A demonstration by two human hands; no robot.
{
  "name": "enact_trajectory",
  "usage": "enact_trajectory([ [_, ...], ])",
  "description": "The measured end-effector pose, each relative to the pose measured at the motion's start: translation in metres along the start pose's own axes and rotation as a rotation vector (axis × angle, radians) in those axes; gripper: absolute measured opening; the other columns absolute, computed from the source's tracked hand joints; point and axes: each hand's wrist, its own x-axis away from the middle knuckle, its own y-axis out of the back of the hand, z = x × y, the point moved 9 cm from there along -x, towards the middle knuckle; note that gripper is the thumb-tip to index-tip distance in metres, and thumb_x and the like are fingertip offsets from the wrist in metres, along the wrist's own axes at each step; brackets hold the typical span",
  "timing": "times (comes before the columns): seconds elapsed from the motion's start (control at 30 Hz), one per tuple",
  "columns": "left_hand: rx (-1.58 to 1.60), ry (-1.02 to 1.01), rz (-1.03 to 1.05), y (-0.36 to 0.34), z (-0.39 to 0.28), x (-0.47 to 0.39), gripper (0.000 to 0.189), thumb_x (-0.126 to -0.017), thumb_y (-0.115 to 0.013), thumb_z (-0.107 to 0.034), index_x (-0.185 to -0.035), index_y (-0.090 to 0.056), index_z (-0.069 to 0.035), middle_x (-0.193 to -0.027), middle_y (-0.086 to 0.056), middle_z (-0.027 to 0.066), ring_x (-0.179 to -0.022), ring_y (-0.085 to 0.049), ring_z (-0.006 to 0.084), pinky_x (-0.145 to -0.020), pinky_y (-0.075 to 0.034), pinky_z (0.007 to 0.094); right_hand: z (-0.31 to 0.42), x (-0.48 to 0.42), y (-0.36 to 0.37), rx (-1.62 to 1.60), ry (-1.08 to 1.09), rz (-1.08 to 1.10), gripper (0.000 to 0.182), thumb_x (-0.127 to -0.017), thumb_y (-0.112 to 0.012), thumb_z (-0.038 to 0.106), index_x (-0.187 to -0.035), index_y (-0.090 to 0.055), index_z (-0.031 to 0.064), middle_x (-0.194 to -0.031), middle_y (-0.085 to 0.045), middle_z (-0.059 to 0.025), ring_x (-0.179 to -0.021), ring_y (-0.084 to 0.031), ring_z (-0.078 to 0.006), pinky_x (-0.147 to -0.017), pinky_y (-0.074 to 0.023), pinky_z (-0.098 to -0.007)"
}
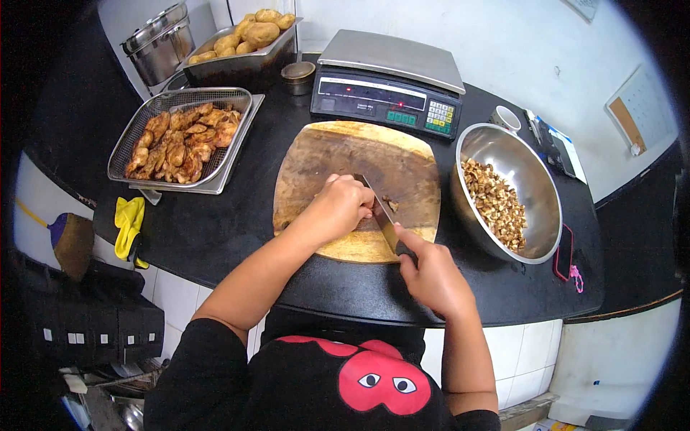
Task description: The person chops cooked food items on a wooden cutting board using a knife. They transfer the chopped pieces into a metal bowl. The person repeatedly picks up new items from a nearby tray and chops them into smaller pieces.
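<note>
My right hand (434, 272) grips the dark handle of a kitchen knife (384, 215), its forefinger laid along the spine. The blade slants across a worn wooden cutting board (356, 145). On the board, left of the blade, my left hand (345, 204) is curled with its fingertips close against the steel. Whatever lies under those fingers is hidden. A few small brown food scraps (391, 203) sit just right of the blade. At the right, a steel mixing bowl (539, 199) holds small browned, pale-centred diced pieces (493, 204), probably cooked chicken.
Browned chicken pieces (180, 143) fill a wire-mesh basket (116, 156) at the left. Behind stand a pan of potatoes (261, 35) and a digital scale (388, 81). Yellow gloves (128, 226) hang at the table's left edge; a red-rimmed phone case (564, 253) lies beside the bowl.
</note>
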Motion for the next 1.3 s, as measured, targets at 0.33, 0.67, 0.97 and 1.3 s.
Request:
enact_trajectory([
  [0.33,0.096,0.14,-0.109,0.033,0.012,-0.001,0.017,-0.08,-0.071,-0.007,-0.097,-0.072,-0.005,-0.094,-0.071,0.0131,-0.088,-0.067,0.0305,-0.082,-0.053,0.0389,0.001,0.035,0.019,-0.112,-0.081,-0.042,0.048,-0.084,-0.057,-0.001,-0.132,-0.054,-0.0011,-0.107,-0.062,-0.0327,-0.101,-0.062,-0.0452,-0.089,-0.0491,-0.0444],
  [0.67,0.186,0.613,0.203,0.036,0.061,0.024,0.024,-0.085,-0.07,-0.006,-0.108,-0.067,-0.002,-0.076,-0.068,0.0086,-0.072,-0.066,0.0154,-0.067,-0.053,0.0315,0.001,0.037,0.007,0.041,-0.02,-0.052,0.048,-0.085,-0.056,0.001,-0.133,-0.052,-0.0014,-0.101,-0.064,-0.0306,-0.096,-0.062,-0.0459,-0.086,-0.0483,-0.0488],
  [0.97,0.244,0.412,0.043,0.034,0.052,0.018,0.017,-0.079,-0.075,-0.01,-0.095,-0.072,-0.003,-0.087,-0.069,0.0138,-0.083,-0.068,0.0266,-0.076,-0.052,0.0358,0.015,0.03,-0.003,0.012,0.026,-0.017,0.048,-0.087,-0.056,0.003,-0.134,-0.051,0.0005,-0.097,-0.064,-0.0292,-0.092,-0.062,-0.0454,-0.084,-0.0484,-0.0498],
  [1.3,0.168,0.135,-0.017,0.024,0.013,0.01,0.015,-0.074,-0.078,-0.007,-0.087,-0.072,-0.002,-0.087,-0.064,0.0125,-0.084,-0.066,0.0302,-0.075,-0.051,0.0374,0.024,0.03,-0.002,0.133,0.032,0.008,0.048,-0.088,-0.055,0.005,-0.136,-0.05,0.0015,-0.092,-0.063,-0.0267,-0.085,-0.063,-0.0453,-0.079,-0.0506,-0.0511],
])
